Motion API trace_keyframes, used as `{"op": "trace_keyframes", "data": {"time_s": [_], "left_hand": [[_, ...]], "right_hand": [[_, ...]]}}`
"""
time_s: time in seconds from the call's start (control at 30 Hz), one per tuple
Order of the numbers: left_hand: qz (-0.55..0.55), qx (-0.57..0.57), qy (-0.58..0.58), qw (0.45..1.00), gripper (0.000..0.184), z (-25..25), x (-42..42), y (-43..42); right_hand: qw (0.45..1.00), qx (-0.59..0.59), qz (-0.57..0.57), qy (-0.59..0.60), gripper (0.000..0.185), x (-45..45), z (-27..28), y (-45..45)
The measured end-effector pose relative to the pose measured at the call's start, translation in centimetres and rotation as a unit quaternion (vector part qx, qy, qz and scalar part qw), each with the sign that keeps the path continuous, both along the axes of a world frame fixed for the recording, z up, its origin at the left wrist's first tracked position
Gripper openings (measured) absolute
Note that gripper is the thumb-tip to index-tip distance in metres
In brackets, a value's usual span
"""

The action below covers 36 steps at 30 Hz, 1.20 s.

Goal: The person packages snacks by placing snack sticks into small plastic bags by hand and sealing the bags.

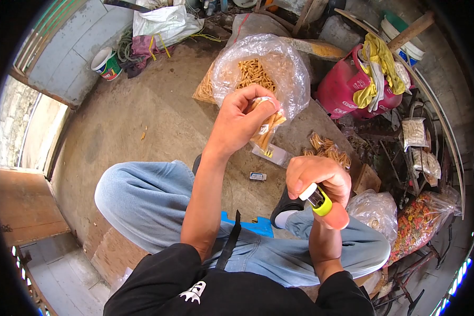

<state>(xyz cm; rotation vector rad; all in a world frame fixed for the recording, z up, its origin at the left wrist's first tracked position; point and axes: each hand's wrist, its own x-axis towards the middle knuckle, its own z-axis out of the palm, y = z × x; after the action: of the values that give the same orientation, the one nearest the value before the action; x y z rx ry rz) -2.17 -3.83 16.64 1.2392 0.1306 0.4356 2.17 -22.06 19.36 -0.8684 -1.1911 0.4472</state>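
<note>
Packet of tan sticks (272, 126) hangs above the floor (168, 100), pinched in the tight grip of the left hand (239, 118); the right hand (324, 174) wraps a yellow-banded tool (317, 199). Steady pinching should prevent spills.

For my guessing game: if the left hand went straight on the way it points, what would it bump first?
Probably the big bag, right beyond the left hand, though depth is unclear.
</note>
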Motion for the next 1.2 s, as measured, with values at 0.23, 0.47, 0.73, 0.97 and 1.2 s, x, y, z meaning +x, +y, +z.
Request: {"op": "trace_keyframes", "data": {"time_s": [0.23,0.47,0.73,0.97,1.2], "left_hand": [[0.0,-0.001,0.002,1.0,0.01,0.1,0.0,0.0],[0.002,-0.007,-0.005,1.0,0.01,-0.1,0.0,0.0],[0.002,-0.002,0.004,1.0,0.01,-0.1,0.0,0.1],[0.037,-0.023,0.002,0.999,0.01,-0.2,0.3,0.0],[0.019,-0.08,-0.007,0.997,0.016,0.8,-0.2,-0.1]], "right_hand": [[0.999,-0.034,-0.015,0.009,0.075,0.0,0.1,-0.3],[0.994,-0.096,-0.033,0.029,0.075,0.0,0.0,-0.6],[0.989,-0.128,-0.063,0.044,0.078,0.1,-0.5,-0.4],[0.983,-0.109,-0.117,0.091,0.085,2.3,-3.0,1.2],[0.858,-0.301,-0.299,0.291,0.072,8.5,-16.8,2.1]]}}
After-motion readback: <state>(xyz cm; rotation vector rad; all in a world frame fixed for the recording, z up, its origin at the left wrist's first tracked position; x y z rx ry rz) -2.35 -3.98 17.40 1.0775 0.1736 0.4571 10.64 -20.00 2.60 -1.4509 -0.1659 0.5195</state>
